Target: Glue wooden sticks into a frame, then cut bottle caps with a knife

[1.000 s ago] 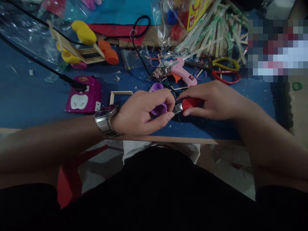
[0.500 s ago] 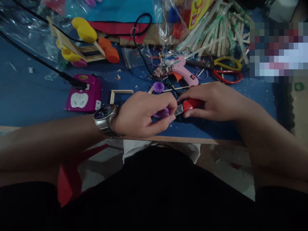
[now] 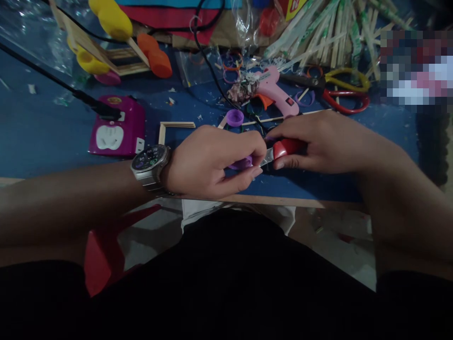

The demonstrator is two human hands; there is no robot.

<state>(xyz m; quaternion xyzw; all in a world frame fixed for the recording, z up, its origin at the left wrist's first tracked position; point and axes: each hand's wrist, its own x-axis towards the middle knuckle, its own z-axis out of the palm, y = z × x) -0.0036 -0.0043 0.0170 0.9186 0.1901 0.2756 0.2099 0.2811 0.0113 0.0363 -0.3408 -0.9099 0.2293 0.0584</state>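
Observation:
My left hand, a watch on its wrist, is closed with thumb and fingers pinching a purple plastic cap, mostly hidden by the fingers. Gripped in my right hand is a red-handled knife. Its short metal blade points left and meets the purple piece at my left fingertips. Just beyond the left hand sits another purple bottle cap, close to a thin wooden stick. Behind my right hand lies a pink glue gun.
A purple power adapter with a black cord stands at the left. L-shaped joined sticks lie near it. Further back are a stick frame with yellow caps, scissors and bundled wooden sticks. The table edge runs close to me.
The whole view has shifted a little, with the table things sitting higher in the picture. Both hands keep their hold, and the blade remains at the purple cap.

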